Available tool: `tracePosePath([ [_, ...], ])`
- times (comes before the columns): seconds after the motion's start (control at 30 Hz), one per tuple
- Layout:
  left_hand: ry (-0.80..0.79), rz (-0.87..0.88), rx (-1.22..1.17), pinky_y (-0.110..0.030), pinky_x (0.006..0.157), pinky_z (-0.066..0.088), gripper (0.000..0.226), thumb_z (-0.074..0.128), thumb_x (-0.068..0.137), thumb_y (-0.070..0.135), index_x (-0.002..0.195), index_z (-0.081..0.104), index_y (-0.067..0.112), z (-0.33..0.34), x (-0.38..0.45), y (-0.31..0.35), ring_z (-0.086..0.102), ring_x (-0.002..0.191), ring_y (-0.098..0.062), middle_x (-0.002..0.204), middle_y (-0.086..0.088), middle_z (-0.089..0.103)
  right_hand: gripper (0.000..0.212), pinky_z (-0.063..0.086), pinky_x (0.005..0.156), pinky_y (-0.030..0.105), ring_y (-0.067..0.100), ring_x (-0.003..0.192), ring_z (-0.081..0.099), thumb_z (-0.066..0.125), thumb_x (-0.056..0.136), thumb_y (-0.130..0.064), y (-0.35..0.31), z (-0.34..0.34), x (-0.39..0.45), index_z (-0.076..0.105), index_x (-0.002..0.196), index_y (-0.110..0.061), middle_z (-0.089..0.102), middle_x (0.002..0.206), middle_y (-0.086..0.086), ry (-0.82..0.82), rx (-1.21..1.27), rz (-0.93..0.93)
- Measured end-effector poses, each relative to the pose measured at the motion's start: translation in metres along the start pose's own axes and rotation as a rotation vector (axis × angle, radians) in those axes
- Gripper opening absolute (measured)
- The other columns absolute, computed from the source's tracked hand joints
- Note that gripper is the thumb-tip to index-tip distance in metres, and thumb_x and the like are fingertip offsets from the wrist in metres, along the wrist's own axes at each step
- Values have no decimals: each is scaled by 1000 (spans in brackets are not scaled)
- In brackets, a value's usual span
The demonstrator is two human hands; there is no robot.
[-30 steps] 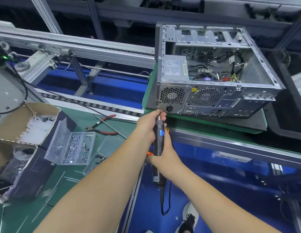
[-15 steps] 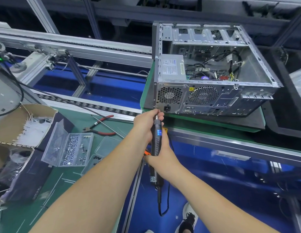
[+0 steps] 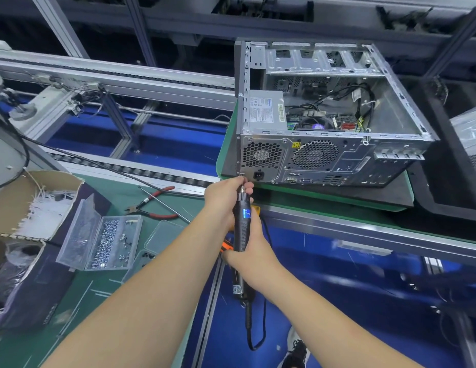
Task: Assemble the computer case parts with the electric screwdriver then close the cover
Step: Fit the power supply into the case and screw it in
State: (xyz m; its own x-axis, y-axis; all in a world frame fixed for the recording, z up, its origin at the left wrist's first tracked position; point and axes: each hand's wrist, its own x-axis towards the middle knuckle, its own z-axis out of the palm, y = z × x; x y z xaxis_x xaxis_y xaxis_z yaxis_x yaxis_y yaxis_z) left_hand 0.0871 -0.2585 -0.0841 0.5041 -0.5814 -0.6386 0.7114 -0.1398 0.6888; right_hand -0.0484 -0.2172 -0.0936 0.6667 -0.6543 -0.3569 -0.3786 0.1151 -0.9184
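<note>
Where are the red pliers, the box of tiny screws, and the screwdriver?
red-handled pliers [image 3: 162, 215]: head view, on the near red handle.
clear screw box [image 3: 109, 243]: head view, on the tray holding the screws.
electric screwdriver [image 3: 241, 229]: head view, on its black body between the hands.

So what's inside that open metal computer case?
Inside the open silver metal computer case: a grey boxed power supply, black cables and a green circuit board. Whatever lies beneath the power supply is covered.
</note>
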Motion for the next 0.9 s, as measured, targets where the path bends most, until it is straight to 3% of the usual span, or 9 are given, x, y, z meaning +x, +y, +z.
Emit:
tracePosePath([
  [0.23,29,99,73,-33,68,58,15,64,97,11,102,70,-2,-3,3,-2,65,66,-20,89,-20,75,107,62,80,58,24,103,72,78,78,-3,3,6,4,19,153,-52,70,110,-3,24,15,41],
  [0.33,2,67,21,-33,64,59,17,62,99,11,106,69,-2,-3,0,-6,66,68,-20,92,-19,75,111,65,72,42,9,91,72,76,79,-6,1,6,3,11,155,-53,69,106,-8,13,-8,32],
  [0.43,-26,-7,-48,-35,67,60,22,58,101,15,113,70,-1,-6,-6,-14,69,71,-20,101,-19,77,118,53,56,19,-5,69,66,73,81,-10,-4,4,-1,-4,156,-57,69,96,-10,-5,-36,47],
  [0.47,-34,-21,-48,-36,71,60,23,58,101,15,113,70,0,-7,-8,-16,70,72,-21,104,-18,77,115,52,54,19,-4,66,65,71,81,-10,-6,3,-1,-2,156,-57,69,94,-9,0,-50,41],
  [0.53,-50,-44,-54,-33,69,59,20,57,101,16,109,70,3,-9,-10,-17,70,71,-22,101,-16,76,109,60,63,32,7,70,65,69,81,-10,-11,2,-3,4,157,-54,70,94,-2,19,-77,28],
  [0.6,-47,-67,-34,-34,69,58,21,54,102,20,104,69,5,-9,-11,-17,70,71,-25,96,-18,75,105,63,77,47,21,82,68,68,82,-11,-14,2,-4,8,157,-51,70,101,4,28,-93,28],
  [0.7,-55,-103,26,-38,75,56,26,49,103,25,104,68,7,-8,-12,-17,71,77,-30,94,-18,75,102,62,85,50,27,97,70,68,83,-11,-18,2,-5,8,157,-48,66,118,9,20,-115,28],
  [0.8,-62,-122,7,-37,66,59,28,49,103,25,105,67,4,-7,-12,-16,73,75,-29,90,-18,76,110,61,83,42,28,103,68,67,86,-11,-20,-1,-3,-6,162,-43,57,140,11,-17,-167,54],
  [0.9,-69,-114,-16,-37,62,60,36,46,108,33,108,65,2,-7,-12,-16,75,72,-27,88,-18,77,121,52,67,20,19,95,68,66,89,-13,-21,-5,-2,-28,158,-45,35,165,12,-60,-214,86],
])
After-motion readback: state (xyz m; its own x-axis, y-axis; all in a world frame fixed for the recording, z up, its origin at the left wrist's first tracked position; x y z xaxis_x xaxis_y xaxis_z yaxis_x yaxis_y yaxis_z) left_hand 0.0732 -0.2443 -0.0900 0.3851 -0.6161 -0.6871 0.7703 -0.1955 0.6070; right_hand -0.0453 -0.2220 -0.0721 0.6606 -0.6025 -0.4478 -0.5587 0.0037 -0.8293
